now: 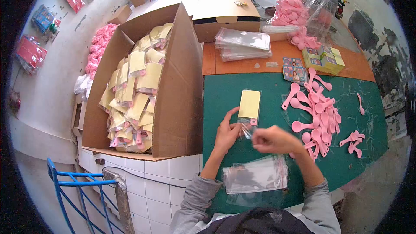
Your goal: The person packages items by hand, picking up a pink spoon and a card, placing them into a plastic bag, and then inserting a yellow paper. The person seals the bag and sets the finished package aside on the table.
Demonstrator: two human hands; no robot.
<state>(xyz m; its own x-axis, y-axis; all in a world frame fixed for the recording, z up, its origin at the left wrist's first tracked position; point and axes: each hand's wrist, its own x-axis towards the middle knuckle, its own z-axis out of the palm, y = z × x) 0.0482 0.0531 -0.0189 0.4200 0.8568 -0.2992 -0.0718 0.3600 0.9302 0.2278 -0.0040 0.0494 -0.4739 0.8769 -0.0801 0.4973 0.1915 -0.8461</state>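
Observation:
A clear bag with a yellow card (249, 104) and a pink spoon handle (253, 121) lies on the green mat (268, 86). Its lower end is at my left hand (227, 133), whose fingers touch the bag's left edge, the index finger stretched up beside the card. My right hand (274, 140) is closed and slightly blurred, just right of the bag's lower end; what its fingertips hold is too small to name. Below both hands lies a stack of empty clear bags (255, 176). Loose pink spoons (320, 117) form a pile to the right.
At the left stands a large cardboard box (180, 82) filled with packed bags. Behind the mat are stacked clear bags (242, 41), a card stack (323, 60), a blue printed card (294, 69) and a plastic sack of pink spoons (292, 11). A blue metal frame (84, 183) stands lower left.

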